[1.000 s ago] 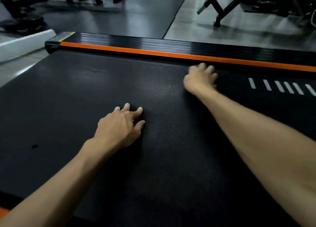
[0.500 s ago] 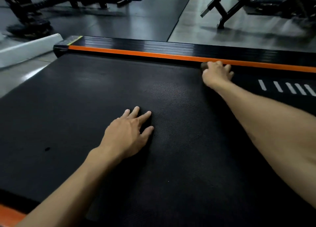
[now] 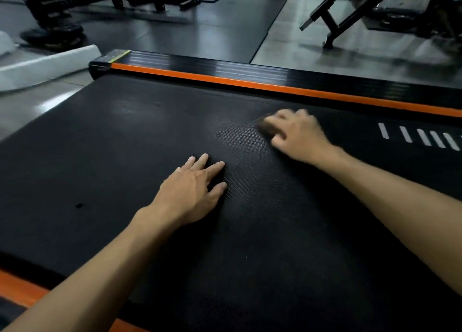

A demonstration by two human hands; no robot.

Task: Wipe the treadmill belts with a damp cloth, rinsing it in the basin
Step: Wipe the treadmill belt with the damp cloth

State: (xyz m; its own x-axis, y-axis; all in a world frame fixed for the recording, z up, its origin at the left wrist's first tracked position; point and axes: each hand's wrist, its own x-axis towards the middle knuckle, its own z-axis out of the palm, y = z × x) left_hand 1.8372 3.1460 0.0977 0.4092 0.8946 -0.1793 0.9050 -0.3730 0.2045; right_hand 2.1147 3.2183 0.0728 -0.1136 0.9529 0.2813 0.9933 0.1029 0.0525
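Note:
The black textured treadmill belt [image 3: 125,156] fills most of the view. My left hand [image 3: 192,189] rests flat on its middle with the fingers spread and straight. My right hand [image 3: 297,134] is blurred with motion further out on the belt, a little short of the far orange side rail [image 3: 250,83]. Its fingers curl over a small dark cloth [image 3: 264,126], of which only a bit shows at the fingertips. No basin is in view.
White stripes [image 3: 420,136] mark the belt at the right. A second orange rail [image 3: 20,289] runs along the near left edge. Beyond the treadmill stand a slanted bench [image 3: 337,19], dark floor mats, weight plates [image 3: 52,35] and a white block [image 3: 45,66].
My right hand has slid back from the far orange rail toward the middle of the belt with the cloth. My left hand has stayed pressed in place.

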